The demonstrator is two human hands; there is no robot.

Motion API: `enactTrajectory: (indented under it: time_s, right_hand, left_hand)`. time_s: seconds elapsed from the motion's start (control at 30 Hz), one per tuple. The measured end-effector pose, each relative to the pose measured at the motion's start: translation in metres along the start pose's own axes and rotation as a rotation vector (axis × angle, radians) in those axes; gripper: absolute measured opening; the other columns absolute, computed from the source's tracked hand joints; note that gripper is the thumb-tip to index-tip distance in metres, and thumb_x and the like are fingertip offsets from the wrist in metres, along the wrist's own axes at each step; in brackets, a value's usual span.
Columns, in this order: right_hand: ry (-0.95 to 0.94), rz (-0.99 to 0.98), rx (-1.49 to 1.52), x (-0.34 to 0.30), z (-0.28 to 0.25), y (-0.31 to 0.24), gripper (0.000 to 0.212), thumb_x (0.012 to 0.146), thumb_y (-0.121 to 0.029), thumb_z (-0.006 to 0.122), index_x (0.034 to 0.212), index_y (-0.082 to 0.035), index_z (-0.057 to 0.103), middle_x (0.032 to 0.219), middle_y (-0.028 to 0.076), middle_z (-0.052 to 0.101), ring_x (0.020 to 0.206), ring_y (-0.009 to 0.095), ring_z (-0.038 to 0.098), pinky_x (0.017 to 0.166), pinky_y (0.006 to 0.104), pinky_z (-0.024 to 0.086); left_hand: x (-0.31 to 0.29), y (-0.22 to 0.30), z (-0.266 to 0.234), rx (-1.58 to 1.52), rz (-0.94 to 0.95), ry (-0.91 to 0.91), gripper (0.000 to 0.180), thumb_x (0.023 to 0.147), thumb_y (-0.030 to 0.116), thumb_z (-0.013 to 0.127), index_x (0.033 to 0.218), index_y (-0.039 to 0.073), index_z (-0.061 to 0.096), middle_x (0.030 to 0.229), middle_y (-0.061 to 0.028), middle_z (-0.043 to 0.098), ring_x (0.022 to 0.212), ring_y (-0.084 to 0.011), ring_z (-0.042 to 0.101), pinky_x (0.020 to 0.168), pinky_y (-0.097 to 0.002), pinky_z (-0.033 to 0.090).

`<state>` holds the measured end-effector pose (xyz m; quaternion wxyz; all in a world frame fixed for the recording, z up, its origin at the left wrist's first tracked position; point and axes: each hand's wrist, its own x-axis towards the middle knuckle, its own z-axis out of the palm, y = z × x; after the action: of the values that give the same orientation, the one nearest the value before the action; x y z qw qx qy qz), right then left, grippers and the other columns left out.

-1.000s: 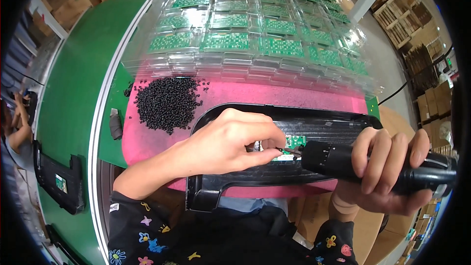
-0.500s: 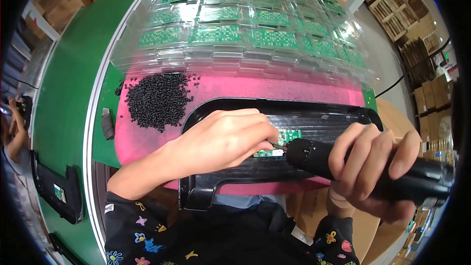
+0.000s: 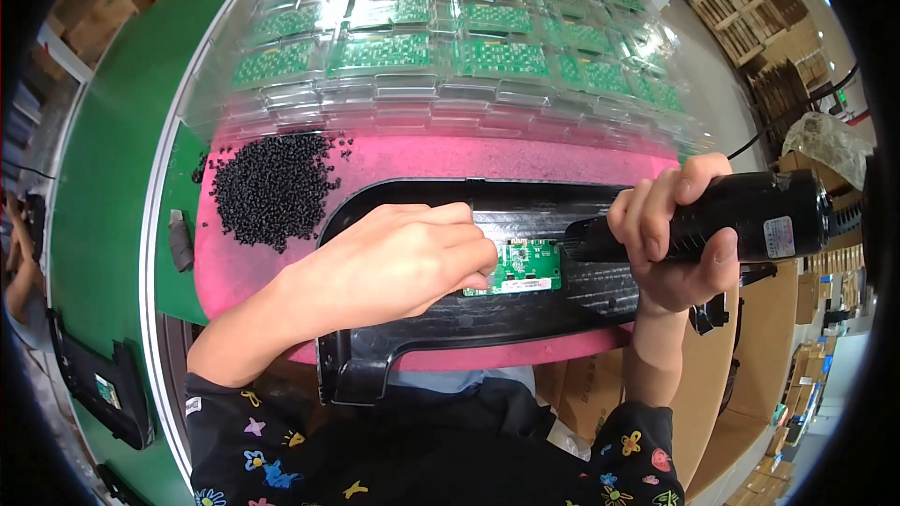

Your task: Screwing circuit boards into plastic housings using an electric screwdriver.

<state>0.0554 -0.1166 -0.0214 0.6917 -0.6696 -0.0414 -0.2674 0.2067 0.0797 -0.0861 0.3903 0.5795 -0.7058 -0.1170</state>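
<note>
My right hand (image 3: 670,234) is wrapped round a thick black electric screwdriver (image 3: 741,215), held nearly level, its front end pointing left. That end is over the right edge of a green circuit board (image 3: 525,267); its bit cannot be made out. The board lies inside a long black plastic housing (image 3: 450,319) with a raised rim. Over the board's left end, my left hand (image 3: 403,258) has its fingers pinched together, and whatever is between them is hidden.
A pile of small black screws (image 3: 267,192) lies on the pink mat (image 3: 403,155), left of the housing. Behind stand stacked clear trays (image 3: 394,94) of green boards. A dark grey roll (image 3: 181,242) sits at the left. Another black housing (image 3: 103,384) with a board rests on the green surface (image 3: 108,197).
The screwdriver has drawn back from my left fingertips and swung up and to the right, uncovering more of the board. My left hand stays pinched at the board's left end.
</note>
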Motion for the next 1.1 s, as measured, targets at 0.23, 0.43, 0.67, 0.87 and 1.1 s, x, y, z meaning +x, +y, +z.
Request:
enactTrajectory:
  time_s: [0.23,0.43,0.67,0.87,1.1]
  right_hand:
    - [0.017,0.092,-0.076,0.008,0.008,0.003,0.049,0.087,-0.051,0.063,0.100,-0.008,0.041,0.058,-0.002,0.044,0.044,0.010,0.038,0.046,0.0259,0.033]
    - [0.014,0.130,-0.120,0.018,0.021,0.006,0.049,0.085,-0.049,0.066,0.098,-0.008,0.042,0.056,-0.002,0.043,0.042,0.008,0.036,0.043,0.0245,0.031]
    - [0.092,0.039,-0.151,0.005,0.024,0.011,0.052,0.090,-0.056,0.058,0.103,-0.008,0.043,0.059,-0.003,0.044,0.045,0.010,0.040,0.050,0.0261,0.035]
    - [0.041,-0.132,0.274,0.007,0.047,-0.010,0.053,0.091,-0.058,0.060,0.110,-0.011,0.045,0.064,0.000,0.053,0.048,0.013,0.049,0.052,0.0304,0.041]
    - [0.038,-0.214,0.264,0.013,0.071,-0.013,0.039,0.090,-0.045,0.063,0.099,-0.012,0.043,0.061,-0.003,0.053,0.044,0.006,0.050,0.049,0.0211,0.041]
  left_hand:
    - [-0.003,0.000,-0.010,0.020,-0.091,-0.122,0.020,0.085,0.021,0.068,0.098,0.006,0.065,0.084,-0.0054,0.068,0.079,-0.0243,0.065,0.069,-0.0369,0.053]
    - [-0.005,-0.001,-0.015,0.023,-0.208,-0.196,0.020,0.086,0.021,0.067,0.101,0.007,0.067,0.091,-0.0063,0.072,0.081,-0.0238,0.070,0.069,-0.0369,0.053]
    - [-0.010,-0.007,-0.013,0.013,-0.233,-0.216,0.019,0.087,0.019,0.067,0.101,0.006,0.065,0.089,-0.0082,0.071,0.080,-0.0260,0.069,0.064,-0.0371,0.052]
    - [-0.010,-0.007,-0.005,-0.027,-0.072,0.006,0.017,0.088,0.020,0.067,0.089,0.006,0.059,0.080,-0.0072,0.062,0.076,-0.0290,0.064,0.062,-0.0377,0.051]
    - [-0.012,-0.012,-0.002,-0.141,0.024,0.216,0.021,0.080,0.015,0.075,0.088,0.003,0.060,0.079,-0.0087,0.064,0.071,-0.0270,0.063,0.060,-0.0371,0.051]
